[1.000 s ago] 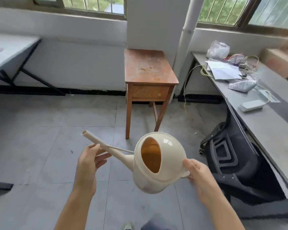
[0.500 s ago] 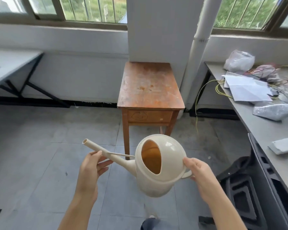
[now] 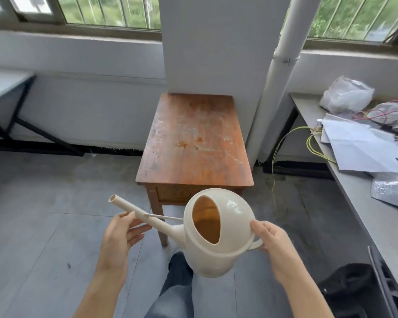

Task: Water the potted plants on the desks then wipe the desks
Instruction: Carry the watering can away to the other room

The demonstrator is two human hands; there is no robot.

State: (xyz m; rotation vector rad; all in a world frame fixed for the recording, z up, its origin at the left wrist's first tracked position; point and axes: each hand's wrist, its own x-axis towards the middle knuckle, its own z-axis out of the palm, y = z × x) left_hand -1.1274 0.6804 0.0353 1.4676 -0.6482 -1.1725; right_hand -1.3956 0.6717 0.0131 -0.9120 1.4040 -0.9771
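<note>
Before worn wooden table (image 3: 194,143), hands gripping glossy round cream watering can (image 3: 218,235)

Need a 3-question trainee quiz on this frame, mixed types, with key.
1. True or false: the right hand grips the watering can by its handle.
2. What does the left hand hold? A) the can's spout; B) the can's handle; C) nothing at all.
3. Fill in: the papers lie on the desk to the person's ____.

Key: 1 true; 2 A; 3 right.
</note>
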